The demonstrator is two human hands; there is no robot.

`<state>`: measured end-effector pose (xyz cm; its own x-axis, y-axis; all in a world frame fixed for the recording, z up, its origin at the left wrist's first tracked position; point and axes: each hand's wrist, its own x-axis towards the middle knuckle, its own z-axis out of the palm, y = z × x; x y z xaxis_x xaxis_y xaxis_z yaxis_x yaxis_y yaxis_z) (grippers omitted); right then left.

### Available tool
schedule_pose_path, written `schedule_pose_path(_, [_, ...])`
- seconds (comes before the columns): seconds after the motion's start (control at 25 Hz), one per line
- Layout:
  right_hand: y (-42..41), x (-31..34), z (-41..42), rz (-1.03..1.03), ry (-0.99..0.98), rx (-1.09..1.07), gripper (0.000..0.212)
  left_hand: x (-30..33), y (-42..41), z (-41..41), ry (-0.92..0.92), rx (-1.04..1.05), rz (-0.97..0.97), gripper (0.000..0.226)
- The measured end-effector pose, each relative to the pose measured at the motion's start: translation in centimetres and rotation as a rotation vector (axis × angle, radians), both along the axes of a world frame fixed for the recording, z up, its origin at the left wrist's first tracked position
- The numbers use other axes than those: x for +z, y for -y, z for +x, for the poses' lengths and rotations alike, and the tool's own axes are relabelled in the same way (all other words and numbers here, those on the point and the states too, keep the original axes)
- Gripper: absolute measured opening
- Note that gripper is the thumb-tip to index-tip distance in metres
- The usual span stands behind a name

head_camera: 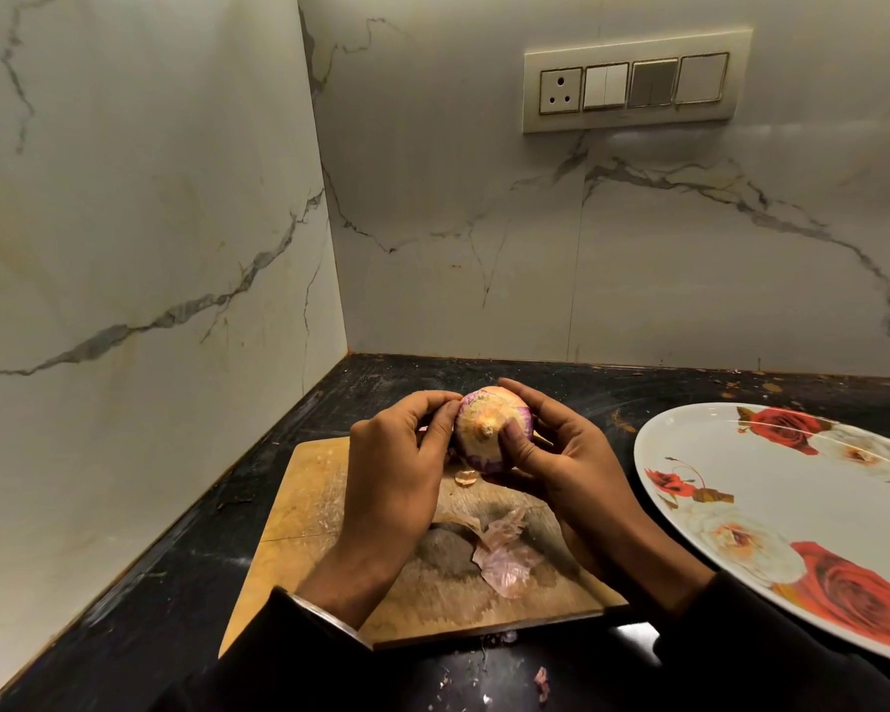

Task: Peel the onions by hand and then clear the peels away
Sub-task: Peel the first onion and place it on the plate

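Black stone counter (176,583) with wooden cutting board (299,511), rose-patterned plate (771,511) and stray peel scraps (541,678).

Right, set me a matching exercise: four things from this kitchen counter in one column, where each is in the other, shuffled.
Things:
1. onion
2. loose peels
3. rose-patterned plate
4. switch panel

Places:
A. on the wall
B. held in both hands
C. on the dark counter, right of the board
D. lying on the wooden cutting board

Pairs: 1-B, 2-D, 3-C, 4-A
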<state>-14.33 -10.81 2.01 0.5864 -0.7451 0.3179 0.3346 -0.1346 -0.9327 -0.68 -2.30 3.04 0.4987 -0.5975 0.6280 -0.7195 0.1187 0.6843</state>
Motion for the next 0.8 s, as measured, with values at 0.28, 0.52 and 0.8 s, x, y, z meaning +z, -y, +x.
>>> schedule_pose_path(0.28, [-0.2,-0.1,0.2,-0.014,-0.002,0.003,0.047,0.1,0.1,0.3,-0.028,0.061,0.027,0.013])
schedule_pose_path(0.52, [-0.1,0.3,-0.1,0.067,0.049,0.086,0.050,0.4,0.1,0.6,-0.164,0.047,0.025,0.007])
schedule_pose_path(0.8, [0.8,0.7,-0.2,0.239,0.152,0.039,0.039,-0.1,0.4,0.5,0.010,0.057,0.178,0.009])
